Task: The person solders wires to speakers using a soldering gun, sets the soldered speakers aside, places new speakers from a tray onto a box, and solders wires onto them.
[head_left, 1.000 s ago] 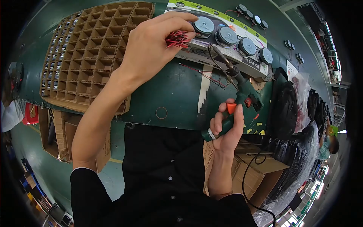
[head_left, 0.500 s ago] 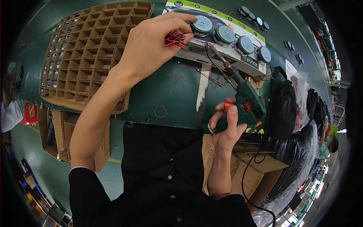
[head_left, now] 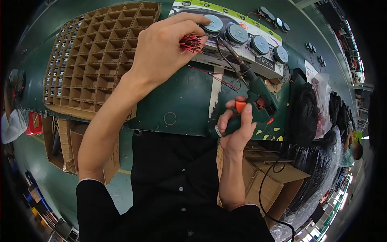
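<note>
My left hand (head_left: pixel 159 50) is closed around a bundle of red and black wires (head_left: pixel 191 43). Its thumb and fingertips touch the leftmost small round speaker (head_left: pixel 213 25), which stands on a printed box. My right hand (head_left: pixel 237 131) grips a green soldering gun (head_left: pixel 259 90) by its handle, with the index finger and thumb by the orange trigger. The gun's metal tip points up and left, close to the lower edge of that speaker; whether it touches cannot be made out. Further speakers (head_left: pixel 236 34) stand in a row to the right along the box.
A cardboard divider tray (head_left: pixel 94 68), partly filled with speakers at its left, lies on the green table. Loose wires (head_left: pixel 219 78) and a rubber band (head_left: pixel 170 118) lie before the printed box (head_left: pixel 264 61). Black plastic-wrapped goods (head_left: pixel 300 109) stand at right. A power cord hangs below.
The soldering gun in my right hand has moved slightly left and up, its tip nearer the leftmost speaker. My left hand keeps hold of the wires at that speaker.
</note>
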### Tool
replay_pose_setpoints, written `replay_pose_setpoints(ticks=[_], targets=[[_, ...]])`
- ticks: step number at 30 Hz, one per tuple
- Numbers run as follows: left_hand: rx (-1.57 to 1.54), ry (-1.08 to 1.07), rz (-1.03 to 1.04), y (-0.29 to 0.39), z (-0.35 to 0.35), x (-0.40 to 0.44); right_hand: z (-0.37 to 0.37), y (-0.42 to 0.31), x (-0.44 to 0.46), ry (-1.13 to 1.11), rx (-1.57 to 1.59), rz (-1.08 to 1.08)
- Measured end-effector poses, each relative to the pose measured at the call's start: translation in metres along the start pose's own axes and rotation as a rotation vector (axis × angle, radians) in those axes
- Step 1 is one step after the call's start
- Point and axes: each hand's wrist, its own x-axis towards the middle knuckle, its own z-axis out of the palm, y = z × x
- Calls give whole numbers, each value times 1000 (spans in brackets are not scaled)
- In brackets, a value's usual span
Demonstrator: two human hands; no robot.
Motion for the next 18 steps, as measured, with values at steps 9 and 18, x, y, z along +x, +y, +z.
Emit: replay_pose_setpoints(ticks=[9,18], targets=[[2,19,-14,2,2,0,0,-3,5,-26,8,44],[25,44,-40,5,7,-1,-3,-14,10,-9,-35,110]])
